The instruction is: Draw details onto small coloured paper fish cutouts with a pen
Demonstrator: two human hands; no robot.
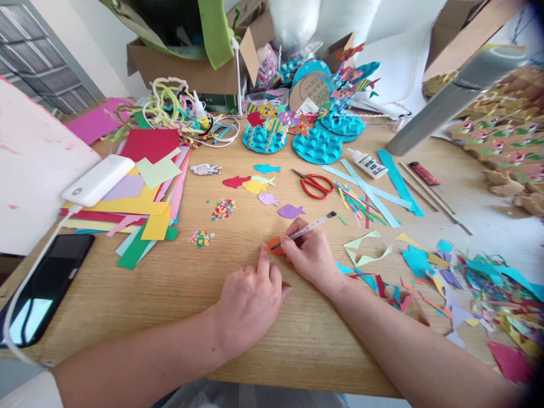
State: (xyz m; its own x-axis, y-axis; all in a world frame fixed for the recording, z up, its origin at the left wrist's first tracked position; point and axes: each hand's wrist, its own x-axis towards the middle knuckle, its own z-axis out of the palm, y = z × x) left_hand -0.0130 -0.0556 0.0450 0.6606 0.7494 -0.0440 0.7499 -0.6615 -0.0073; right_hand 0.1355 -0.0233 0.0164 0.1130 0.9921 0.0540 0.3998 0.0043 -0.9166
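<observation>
Nearest the camera, two bare forearms cross the wooden table (170,283) from its front edge. The left hand (250,300) lies palm down with fingers curled under and the forefinger stretched forward, its tip pressing the near edge of a small orange paper piece (274,246) — grasping nothing. The right hand (310,255) is clenched around a clear-barrelled pen (308,228), tip down on the same orange piece, barrel slanting up and to the right. The orange piece lies flat on the table between the two hands, at the table's middle.

Just beyond lie flat paper fish (255,184) in red, yellow, blue and purple, and two small heaps of confetti-like dots (223,208). Red-handled scissors (314,184) rest shut near a white glue bottle (368,163) and pale blue strips (369,192).

At the back stands an open cardboard box (187,65) holding green sheet material — further contents cannot be made out. Scalloped teal discs (317,146) sit before it. To the left, a stack of coloured sheets (144,209) carries a white power bank (97,180); a dark phone (46,286) lies beside it. Offcuts (488,294) litter the right.
</observation>
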